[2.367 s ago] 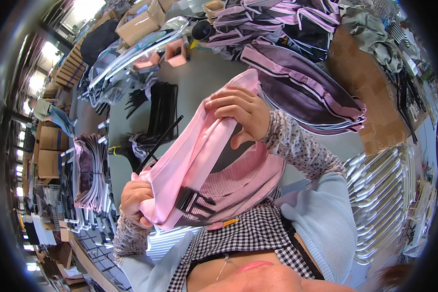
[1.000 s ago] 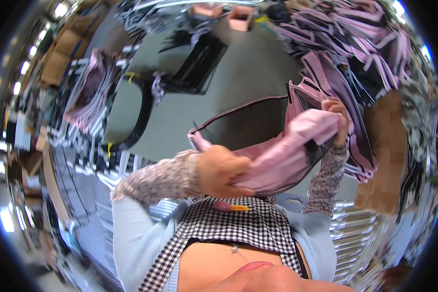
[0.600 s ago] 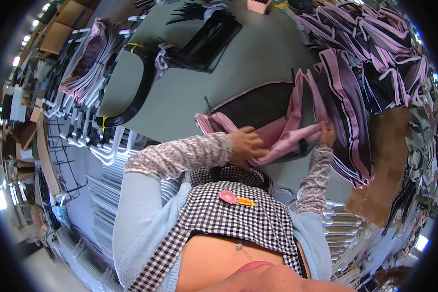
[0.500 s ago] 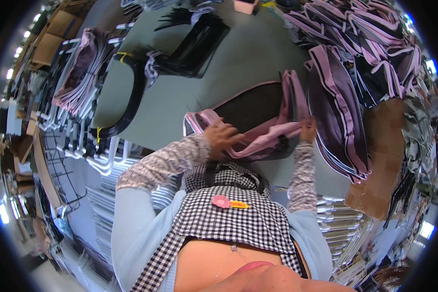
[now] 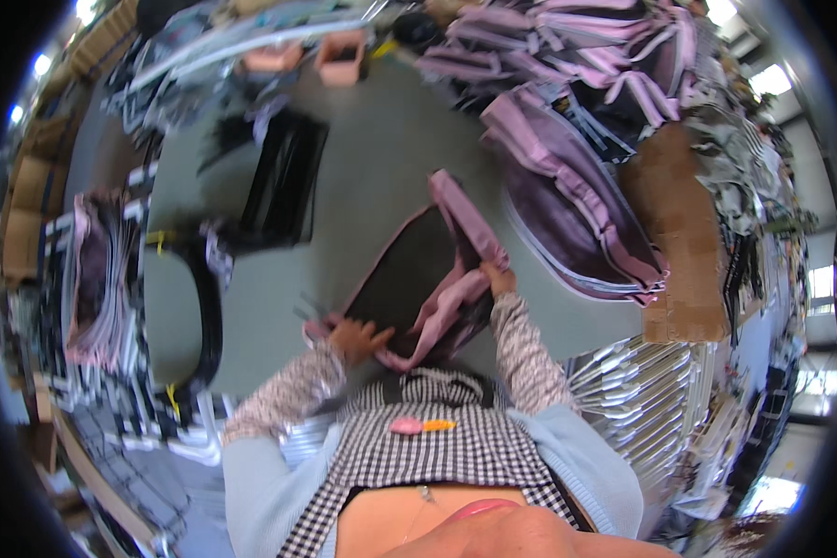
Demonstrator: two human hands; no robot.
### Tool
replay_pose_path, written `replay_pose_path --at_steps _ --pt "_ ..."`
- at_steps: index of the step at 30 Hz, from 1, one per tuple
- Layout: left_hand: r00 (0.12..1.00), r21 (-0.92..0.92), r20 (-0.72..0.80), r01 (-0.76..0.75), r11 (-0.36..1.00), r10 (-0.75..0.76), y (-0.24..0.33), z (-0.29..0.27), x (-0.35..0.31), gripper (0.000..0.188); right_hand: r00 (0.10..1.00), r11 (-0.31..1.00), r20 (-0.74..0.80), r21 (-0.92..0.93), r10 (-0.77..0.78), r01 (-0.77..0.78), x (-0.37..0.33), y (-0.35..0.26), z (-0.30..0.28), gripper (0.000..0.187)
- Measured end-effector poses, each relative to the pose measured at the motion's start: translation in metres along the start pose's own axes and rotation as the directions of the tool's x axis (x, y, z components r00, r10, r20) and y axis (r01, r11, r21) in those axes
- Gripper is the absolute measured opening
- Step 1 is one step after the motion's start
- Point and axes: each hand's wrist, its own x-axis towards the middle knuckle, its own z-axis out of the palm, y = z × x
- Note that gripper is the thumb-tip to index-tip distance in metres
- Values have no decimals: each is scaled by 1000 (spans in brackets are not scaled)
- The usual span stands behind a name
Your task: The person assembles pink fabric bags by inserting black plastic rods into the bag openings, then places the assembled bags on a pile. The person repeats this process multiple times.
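Note:
A black mesh piece with pink fabric edging [image 5: 456,302] lies on the table in front of me, partly folded open, its pink strip running up to a far corner. My right hand [image 5: 499,277] pinches the pink strip on the piece's right side. At the near left corner, my left hand [image 5: 358,340] rests on the piece with its fingers spread. Thin dark points stick out beside that hand; what they belong to is too blurred to tell. Right of the piece lies a stack of pink-edged dark panels [image 5: 577,195].
A heap of pink and black pieces [image 5: 567,37] fills the far right, near brown cardboard [image 5: 684,251]. On the left are a black curved bundle [image 5: 209,316], black flat strips [image 5: 286,177] and pink-edged panels on a rack [image 5: 98,279]. Small pink bins [image 5: 341,58] stand at the far edge.
The whole view has shifted, so the table's things appear further left. The piece has turned and opened out between my hands, its right side still in my right hand.

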Motion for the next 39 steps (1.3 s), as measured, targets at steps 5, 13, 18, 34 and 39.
replay_pose_path --at_steps 5,13,18,34,39 --pt "820 101 -570 142 985 -60 -27 -72 35 48 918 708 8 640 -395 299 -45 -179 -125 52" --pt "249 359 -923 274 892 295 -67 -449 247 52 634 176 -552 664 -541 727 -30 -196 -266 31" --pt "281 323 -916 100 941 285 -81 -636 394 60 911 385 -328 830 -249 404 16 -64 -279 25" --pt "666 55 -686 447 893 -291 -152 -571 650 85 965 601 -134 799 228 -31 87 54 -264 17" --pt "548 211 -822 542 814 -152 -59 -573 586 52 986 673 -157 735 54 81 88 38 -291 19"
